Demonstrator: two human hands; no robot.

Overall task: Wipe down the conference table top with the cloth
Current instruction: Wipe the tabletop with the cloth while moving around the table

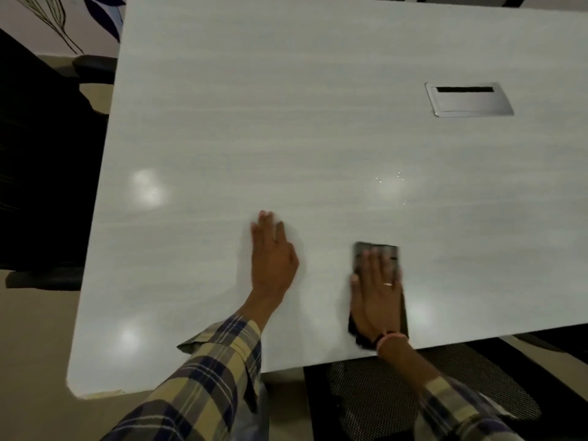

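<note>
Nearest the camera, two forearms in plaid sleeves [203, 377] reach forward from the bottom edge. Below the right forearm, a black mesh chair seat [397, 396] sits tucked just under the near edge of the table [286, 122].

The right hand [377, 297] lies flat, palm down, on a dark cloth [377, 251] close to the table's near edge. Its fingers [370, 265] are straight and a little spread, pressing the cloth against the surface rather than curling round it. The cloth is a folded dark rectangle; its far end shows beyond the fingertips, and a dark strip of it shows along the hand's right side and under the wrist. A ring [388, 284] sits on one finger, and a pink band [393, 338] circles the wrist.

The left hand [273, 256] rests to the left of the cloth, apart from it, palm down on the bare table. Its fingers are straight and held close together, pointing away from the person, with nothing in them. The outline is slightly blurred.

The table top is pale grey-white with a faint streaked grain, and soft patches of reflected light show on it near both hands and toward its left side. A few tiny bright specks [397, 176] glint beyond the cloth.

Farther off, toward the right, a silver rectangular cable hatch [471, 101] with a dark slot is set flush in the table. Past the left edge, a black chair [47, 154] stands on the floor, and a wall with a leaf pattern [63, 17] shows at the top left corner.
</note>
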